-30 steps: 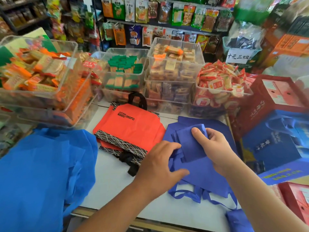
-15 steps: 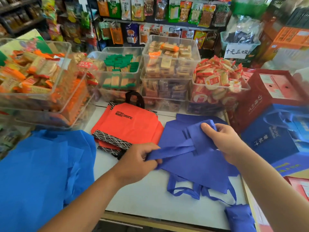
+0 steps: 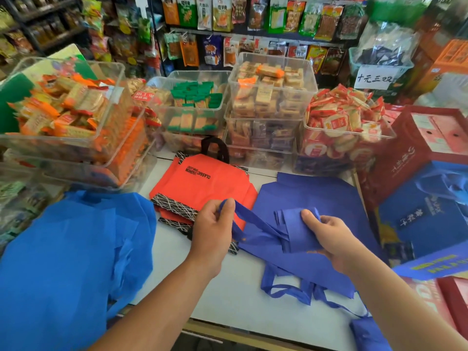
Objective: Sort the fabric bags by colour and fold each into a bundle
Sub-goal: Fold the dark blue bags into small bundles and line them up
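Two hands above counter (image 3: 240,297), my left hand (image 3: 212,231) pinching one handle strap (image 3: 255,221), right hand (image 3: 331,239) gripping one folded indigo bag (image 3: 296,229)

Brightness: bright and even over the table (image 3: 228,295); colours strong.
Source: cannot tell; the light looks diffuse, from above.
Shadows: faint and soft-edged, under the blue bags (image 3: 329,198) near the right.
Glare: pale sheen on the clear bins (image 3: 272,72) and the far hanging packets (image 3: 220,13).
Blur: left edge and right boxes (image 3: 405,148) smeared; centre sharp.
Distortion: wide-angle bending; the edges lean outward.
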Available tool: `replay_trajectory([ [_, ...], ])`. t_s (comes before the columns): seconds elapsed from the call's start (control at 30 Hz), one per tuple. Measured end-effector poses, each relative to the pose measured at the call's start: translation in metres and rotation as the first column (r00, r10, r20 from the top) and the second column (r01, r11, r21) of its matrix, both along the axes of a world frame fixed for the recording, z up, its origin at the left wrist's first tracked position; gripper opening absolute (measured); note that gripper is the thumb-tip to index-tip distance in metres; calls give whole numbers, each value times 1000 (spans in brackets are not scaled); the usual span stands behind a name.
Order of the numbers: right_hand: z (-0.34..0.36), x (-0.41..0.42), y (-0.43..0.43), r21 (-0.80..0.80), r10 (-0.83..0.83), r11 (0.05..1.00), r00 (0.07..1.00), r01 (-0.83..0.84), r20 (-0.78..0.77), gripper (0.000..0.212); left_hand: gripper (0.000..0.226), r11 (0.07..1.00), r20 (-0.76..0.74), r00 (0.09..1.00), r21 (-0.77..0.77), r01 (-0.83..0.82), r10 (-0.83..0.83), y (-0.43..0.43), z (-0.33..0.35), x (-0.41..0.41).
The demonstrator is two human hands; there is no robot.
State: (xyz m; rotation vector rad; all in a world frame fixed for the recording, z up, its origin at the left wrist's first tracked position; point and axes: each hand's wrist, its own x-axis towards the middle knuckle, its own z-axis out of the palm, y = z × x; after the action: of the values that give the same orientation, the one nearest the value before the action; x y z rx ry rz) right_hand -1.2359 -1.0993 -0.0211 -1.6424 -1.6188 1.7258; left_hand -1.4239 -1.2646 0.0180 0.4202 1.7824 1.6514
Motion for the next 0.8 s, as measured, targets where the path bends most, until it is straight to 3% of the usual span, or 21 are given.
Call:
replay_trajectory([
  [0.13, 11, 2, -16, 208, 87, 975, 995, -75, -52, 69, 33, 976, 17, 1000, -216, -15, 20, 6, -8, -3],
  [0.2, 24, 6, -22, 253, 178, 960, 963, -125, -202, 54, 30, 948, 142, 989, -306, 82, -40, 8, -9, -9],
  [0.3, 50, 11, -26, 276, 308, 936, 885, -217, -348, 15, 26, 904, 320, 941, -363, 226, -107, 6, -6, -16],
  [0.4, 63, 14, -24, 323, 417, 893, 847, -314, -329, 18, 19, 919, 446, 892, -313, 240, -81, 6, 0, -20],
  [0.5, 63, 15, -18, 385, 463, 849, 861, -362, -211, 17, 12, 954, 512, 859, -247, 169, -20, 7, 1, -23],
  [0.67, 42, 22, -12, 384, 325, 888, 936, -252, -138, 16, 12, 972, 369, 928, -193, 134, -55, 2, -4, -19],
  [0.8, 27, 25, -13, 395, 248, 901, 960, -179, -131, 8, 15, 989, 510, 851, -4, 150, -127, -5, -4, -15],
])
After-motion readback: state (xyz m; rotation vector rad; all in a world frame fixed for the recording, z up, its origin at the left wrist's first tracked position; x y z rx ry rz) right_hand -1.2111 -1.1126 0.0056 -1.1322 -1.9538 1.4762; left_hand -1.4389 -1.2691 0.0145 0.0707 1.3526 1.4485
